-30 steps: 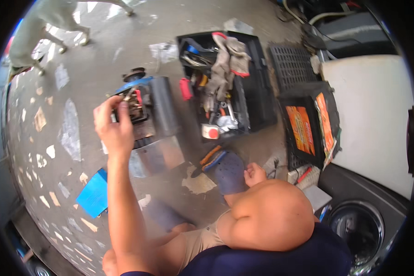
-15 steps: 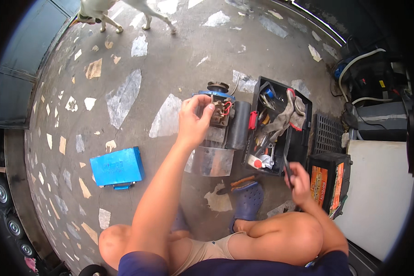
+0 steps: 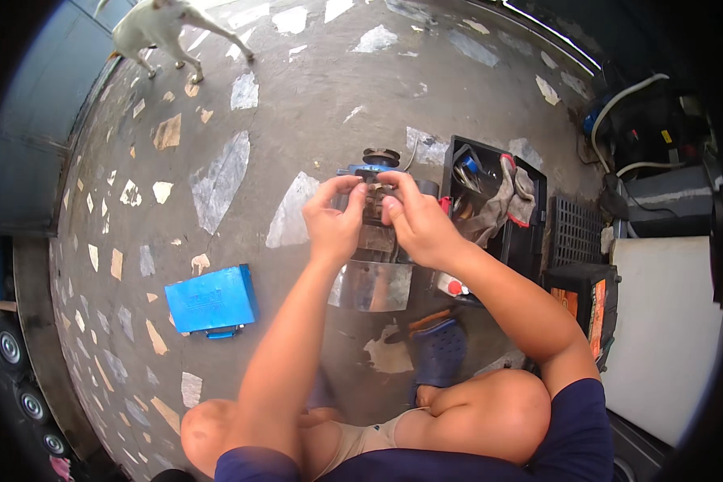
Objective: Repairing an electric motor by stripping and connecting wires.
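A small machine (image 3: 376,238) like an electric motor stands on the floor ahead of me, with a dark grooved pulley (image 3: 381,156) and blue housing (image 3: 363,170) at its far end. My left hand (image 3: 335,223) pinches at its top from the left, thumb and fingertips together. From the other side, my right hand (image 3: 420,223) bends its fingers in over the same spot, close to the left fingertips. What either hand grips is hidden by the fingers. A curved shiny metal sheet (image 3: 371,287) lies at the machine's near side.
Right of the machine, an open black toolbox (image 3: 527,253) holds tools and grey-red gloves (image 3: 496,205). A blue case (image 3: 211,300) lies at left. A battery (image 3: 606,309) and white panel (image 3: 667,321) stand at right. A white dog (image 3: 157,32) is at the far left.
My right hand has come from beside the toolbox, where it held a dark slender tool, to the machine. My left hand stays at the machine. The dog has moved left.
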Demonstrator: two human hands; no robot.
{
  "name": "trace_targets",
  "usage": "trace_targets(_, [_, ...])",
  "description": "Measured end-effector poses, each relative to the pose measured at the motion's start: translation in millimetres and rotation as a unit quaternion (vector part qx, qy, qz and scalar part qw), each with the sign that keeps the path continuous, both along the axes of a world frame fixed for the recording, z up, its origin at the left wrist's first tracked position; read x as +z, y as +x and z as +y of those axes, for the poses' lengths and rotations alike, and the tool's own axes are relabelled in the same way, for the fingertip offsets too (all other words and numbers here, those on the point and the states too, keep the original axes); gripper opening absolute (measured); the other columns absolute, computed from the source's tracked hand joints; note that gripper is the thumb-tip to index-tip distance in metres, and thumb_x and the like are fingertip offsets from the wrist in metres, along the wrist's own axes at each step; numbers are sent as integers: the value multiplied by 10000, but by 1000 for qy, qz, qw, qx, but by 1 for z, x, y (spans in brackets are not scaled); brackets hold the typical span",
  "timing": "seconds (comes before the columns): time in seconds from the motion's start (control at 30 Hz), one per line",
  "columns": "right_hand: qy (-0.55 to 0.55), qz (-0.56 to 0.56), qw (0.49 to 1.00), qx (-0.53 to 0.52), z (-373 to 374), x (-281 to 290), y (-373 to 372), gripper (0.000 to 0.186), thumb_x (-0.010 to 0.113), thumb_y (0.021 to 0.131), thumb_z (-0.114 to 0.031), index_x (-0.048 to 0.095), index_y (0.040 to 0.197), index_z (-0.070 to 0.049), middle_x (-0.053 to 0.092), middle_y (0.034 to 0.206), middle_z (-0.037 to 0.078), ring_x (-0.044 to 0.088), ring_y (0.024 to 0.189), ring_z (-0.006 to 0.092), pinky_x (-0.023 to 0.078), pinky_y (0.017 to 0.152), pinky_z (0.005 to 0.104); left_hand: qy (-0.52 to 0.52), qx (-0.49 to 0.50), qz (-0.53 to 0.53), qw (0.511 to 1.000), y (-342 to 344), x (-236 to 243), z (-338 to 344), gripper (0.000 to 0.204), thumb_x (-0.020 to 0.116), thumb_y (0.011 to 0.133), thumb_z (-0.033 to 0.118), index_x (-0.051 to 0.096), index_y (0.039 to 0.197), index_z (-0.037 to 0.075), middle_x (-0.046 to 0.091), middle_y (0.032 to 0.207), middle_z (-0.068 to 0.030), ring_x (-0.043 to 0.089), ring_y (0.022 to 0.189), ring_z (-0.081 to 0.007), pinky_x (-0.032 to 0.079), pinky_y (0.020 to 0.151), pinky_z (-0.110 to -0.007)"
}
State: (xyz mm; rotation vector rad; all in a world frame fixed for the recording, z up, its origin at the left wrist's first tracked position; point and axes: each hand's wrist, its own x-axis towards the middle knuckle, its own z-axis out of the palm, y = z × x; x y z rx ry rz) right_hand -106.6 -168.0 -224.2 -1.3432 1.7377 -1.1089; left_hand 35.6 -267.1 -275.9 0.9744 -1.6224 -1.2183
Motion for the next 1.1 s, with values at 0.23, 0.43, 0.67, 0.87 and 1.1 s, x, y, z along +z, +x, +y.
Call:
trace_targets(0.23, [-91, 22, 996, -5, -6, -18, 11, 309, 516, 1090, -107, 554, 1368, 22, 730, 1079, 286, 710, 1007, 482, 560, 843, 511, -7, -12, 0, 1000, -1, 0, 1, 107, 782, 939, 46, 767, 1011, -32, 774, 942, -55, 695, 898, -120, 549, 844, -289])
trace_targets(0.43, [-112, 77, 991, -1, -5, -24, 15, 406, 513, 1071, -88, 528, 1448, 60, 702, 1220, 310, 699, 1084, 482, 575, 930, 513, -55, 12, -34, 998, -3, 7, 2, 106, 783, 929, 53, 754, 984, -33, 761, 899, -65, 690, 862, -129, 546, 809, -298])
trace_targets(0.67, [-86, 82, 993, -13, -6, -20, 22, 419, 509, 1051, -79, 529, 1436, 83, 706, 1206, 311, 709, 1052, 478, 586, 903, 512, -106, 19, -46, 993, -3, 7, 4, 78, 767, 926, 37, 718, 942, -22, 758, 874, -91, 710, 845, -167, 555, 803, -326])
trace_targets(0.87, [-64, 118, 991, -28, -9, -16, 25, 446, 533, 1013, -89, 543, 1416, 101, 730, 1093, 313, 738, 924, 469, 607, 805, 523, -203, 30, -84, 975, -4, -1, 1, 75, 766, 925, 26, 706, 950, -12, 757, 864, -117, 739, 805, -220, 567, 760, -349])
trace_targets(1.1, [-32, 147, 989, -15, -13, -2, 20, 447, 529, 1006, -116, 562, 1374, 137, 733, 914, 322, 742, 844, 478, 610, 763, 534, -247, 37, -113, 962, -7, -1, 1, 91, 777, 914, 20, 693, 940, -3, 742, 850, -125, 736, 771, -260, 566, 716, -363])
